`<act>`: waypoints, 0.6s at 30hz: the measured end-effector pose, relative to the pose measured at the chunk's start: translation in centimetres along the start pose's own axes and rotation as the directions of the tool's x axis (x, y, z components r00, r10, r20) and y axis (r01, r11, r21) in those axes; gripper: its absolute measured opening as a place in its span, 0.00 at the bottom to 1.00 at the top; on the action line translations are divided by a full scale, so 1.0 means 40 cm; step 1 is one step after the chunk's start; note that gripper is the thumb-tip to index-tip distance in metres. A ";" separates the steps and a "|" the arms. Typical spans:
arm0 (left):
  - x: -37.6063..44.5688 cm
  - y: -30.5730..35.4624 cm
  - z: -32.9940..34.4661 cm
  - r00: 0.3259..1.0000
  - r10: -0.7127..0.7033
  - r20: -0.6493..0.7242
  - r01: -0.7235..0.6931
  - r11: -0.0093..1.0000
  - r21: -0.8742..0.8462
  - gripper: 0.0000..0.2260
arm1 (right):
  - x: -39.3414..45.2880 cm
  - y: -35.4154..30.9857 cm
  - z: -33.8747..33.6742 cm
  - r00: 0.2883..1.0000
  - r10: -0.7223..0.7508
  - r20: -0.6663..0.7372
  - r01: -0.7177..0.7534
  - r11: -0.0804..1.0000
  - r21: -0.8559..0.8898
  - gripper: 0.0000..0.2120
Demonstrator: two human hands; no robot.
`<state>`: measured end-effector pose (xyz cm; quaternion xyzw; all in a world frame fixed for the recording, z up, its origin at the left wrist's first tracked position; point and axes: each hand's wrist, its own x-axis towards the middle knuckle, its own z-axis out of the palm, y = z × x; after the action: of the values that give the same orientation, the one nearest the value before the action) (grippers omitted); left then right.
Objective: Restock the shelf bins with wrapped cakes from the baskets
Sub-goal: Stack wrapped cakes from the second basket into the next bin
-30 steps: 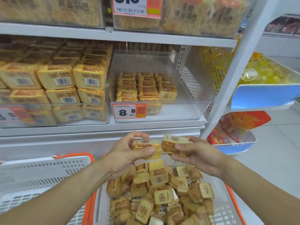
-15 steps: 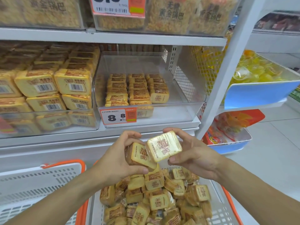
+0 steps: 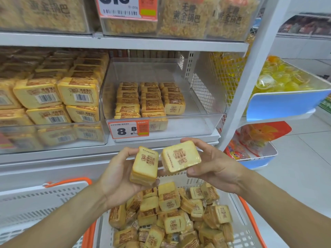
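Observation:
My left hand (image 3: 116,178) grips a small stack of wrapped yellow cakes (image 3: 146,164), printed face toward me. My right hand (image 3: 215,167) holds another wrapped cake (image 3: 180,156) between thumb and fingers, tilted, right beside the first. Both hover above a white basket with orange rim (image 3: 250,213) heaped with several loose wrapped cakes (image 3: 170,217). Ahead on the shelf stands a clear bin (image 3: 200,97), partly filled with three rows of the same cakes (image 3: 150,99); its right side is bare.
A second white basket (image 3: 35,203) sits at lower left. A clear bin of larger barcoded cake packs (image 3: 53,97) fills the shelf's left. A price tag "8.8" (image 3: 129,129) hangs on the bin front. A white upright post (image 3: 250,72) stands to the right.
Both hands have risen from the basket toward the shelf and turned the cakes so their printed faces show. The camera moved closer to the shelf.

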<state>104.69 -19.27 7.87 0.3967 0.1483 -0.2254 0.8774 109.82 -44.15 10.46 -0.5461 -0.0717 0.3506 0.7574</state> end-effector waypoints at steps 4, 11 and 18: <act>0.000 -0.013 0.023 0.997 -0.001 -0.079 0.001 1.000 0.000 0.24 | 0.007 0.018 0.020 0.978 -0.073 -0.198 0.070 0.997 -0.019 0.31; 0.002 -0.028 0.022 0.979 0.106 -0.174 -0.046 0.946 0.320 0.20 | -0.008 0.065 0.112 0.814 -0.366 -0.451 0.128 0.870 -0.476 0.24; 0.013 -0.056 0.019 0.958 0.204 -0.200 -0.114 0.914 0.389 0.22 | -0.007 0.136 0.156 0.835 -0.353 -0.422 0.186 0.903 -0.388 0.24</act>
<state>104.06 -21.30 6.73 0.5913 0.1728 -0.1281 0.7773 104.09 -38.63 8.20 -0.7194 -0.0156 0.0742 0.6905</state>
